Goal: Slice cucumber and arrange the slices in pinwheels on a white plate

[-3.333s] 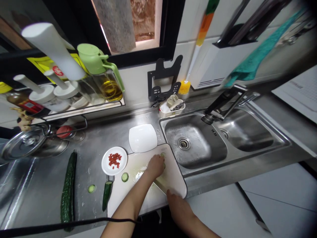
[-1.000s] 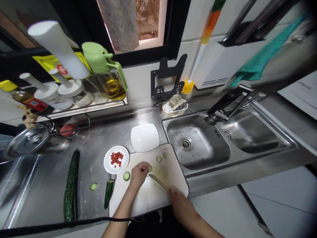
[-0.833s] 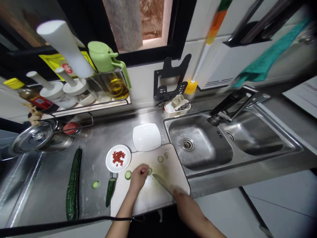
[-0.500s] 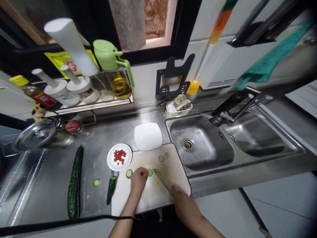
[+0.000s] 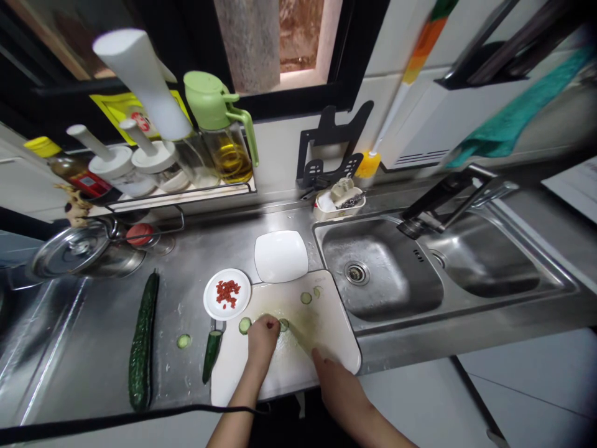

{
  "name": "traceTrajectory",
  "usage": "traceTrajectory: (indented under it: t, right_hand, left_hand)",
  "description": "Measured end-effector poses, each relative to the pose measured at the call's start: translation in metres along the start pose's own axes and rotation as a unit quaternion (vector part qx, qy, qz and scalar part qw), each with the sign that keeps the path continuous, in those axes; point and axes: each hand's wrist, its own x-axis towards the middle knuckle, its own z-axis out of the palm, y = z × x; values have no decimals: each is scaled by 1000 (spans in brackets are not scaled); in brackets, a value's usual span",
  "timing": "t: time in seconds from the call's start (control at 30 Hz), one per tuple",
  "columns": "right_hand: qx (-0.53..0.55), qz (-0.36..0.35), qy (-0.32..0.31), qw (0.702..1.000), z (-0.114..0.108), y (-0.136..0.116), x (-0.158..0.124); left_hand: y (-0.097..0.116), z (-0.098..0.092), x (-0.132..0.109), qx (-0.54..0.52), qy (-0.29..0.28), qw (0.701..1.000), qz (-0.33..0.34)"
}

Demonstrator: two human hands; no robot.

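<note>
My left hand [image 5: 262,336] rests on the white cutting board [image 5: 331,342], its fingers curled down over a small cucumber piece that is mostly hidden. A slice [image 5: 283,324] lies right at the fingertips. My right hand [image 5: 333,381], at the board's near edge, grips a knife [image 5: 298,336] whose blade points up-left toward my left fingers. Other cucumber slices lie on the board: one to the left [image 5: 244,325] and two at the far edge [image 5: 305,298]. A cut cucumber stub [image 5: 212,354] lies just off the board's left side.
A round plate of red bits [image 5: 227,294] and a square white plate [image 5: 280,256] sit behind the board. A whole cucumber [image 5: 143,339] and a stray slice [image 5: 183,341] lie on the steel counter to the left. A double sink [image 5: 382,274] is to the right; a pot lid [image 5: 74,249] is at far left.
My left hand moved from the board's far right corner to its middle, leaving two slices there. The knife blade swung left, closer to my left fingers.
</note>
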Motion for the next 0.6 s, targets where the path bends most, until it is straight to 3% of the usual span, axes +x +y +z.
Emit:
traceTrajectory:
  t: [0.6]
  right_hand:
    - [4,-5,-1,1000,-7,-6,5]
  left_hand:
    - [0,0,5,7,-9,1000,-8]
